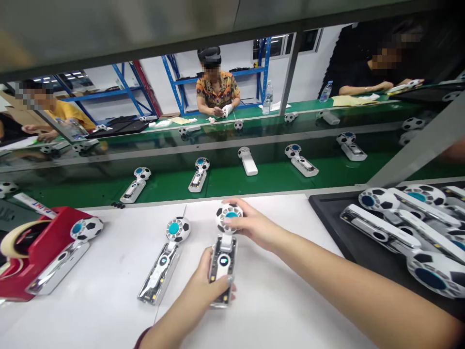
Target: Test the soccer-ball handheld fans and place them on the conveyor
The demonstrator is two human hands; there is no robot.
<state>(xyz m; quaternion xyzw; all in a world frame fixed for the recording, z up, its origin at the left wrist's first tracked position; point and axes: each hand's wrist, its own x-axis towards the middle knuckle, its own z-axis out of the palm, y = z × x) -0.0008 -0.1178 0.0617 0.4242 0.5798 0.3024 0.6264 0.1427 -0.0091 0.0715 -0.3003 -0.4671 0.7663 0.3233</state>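
Note:
A handheld fan [223,259] with a soccer-ball head and a clear body with a small lit display is held above the white work surface [272,300]. My left hand [212,281] wraps round its body, thumb across the front. The fan's round head is between the fingers and thumb of my right hand [250,223]. Just left of it lies a similar fan [160,269], its display also lit. Another fan [61,264] leans against a red tape dispenser [54,232] at the left.
Several fans fill a black tray [334,242] at the right. Beyond the white surface, a green conveyor [225,186] carries spaced-out fans. A metal post [410,135] slants at the right. People sit at the far side, near water bottles [268,99].

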